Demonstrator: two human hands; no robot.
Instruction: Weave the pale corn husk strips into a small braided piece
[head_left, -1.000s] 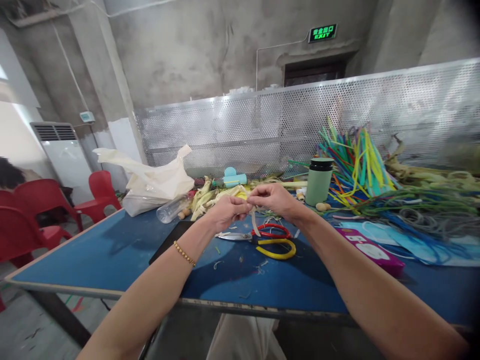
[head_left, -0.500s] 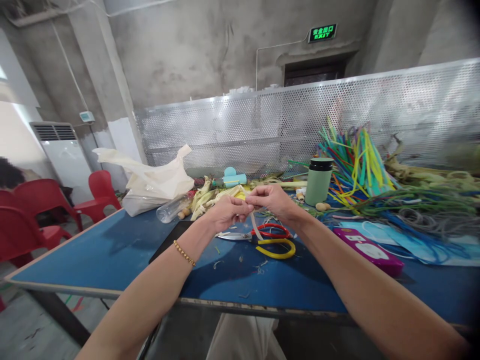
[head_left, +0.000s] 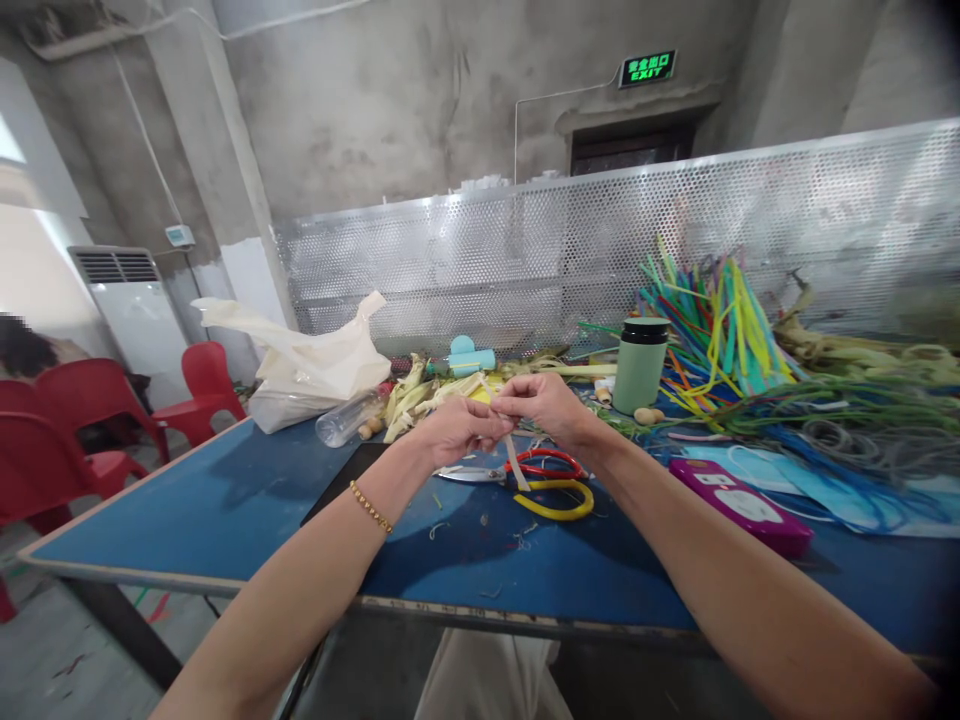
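Observation:
My left hand [head_left: 466, 428] and my right hand [head_left: 546, 405] meet above the middle of the table, their fingertips pinched close together. Between them they grip a thin pale strip [head_left: 516, 462], whose tail hangs down below the fingers and whose short upper end sticks up above them. What the strip is made of I cannot make out. Under the hands lies a pair of scissors [head_left: 559, 498] with one red and one yellow handle, blades pointing left. Behind the hands are pale corn husks [head_left: 427, 400]. A dark flat object [head_left: 349, 478] lies partly beneath my left forearm.
A green canister [head_left: 640, 370] stands right of my hands, near colourful strips [head_left: 739, 335]. A purple box [head_left: 739, 505] and tangled cords [head_left: 862, 440] lie at right. At left are a white plastic bag [head_left: 319, 360], a clear bottle [head_left: 346, 420] and red chairs [head_left: 105, 400].
The whole view has shifted very slightly. My fingers have moved a little on the strip; both hands remain pinched together in nearly the same spot.

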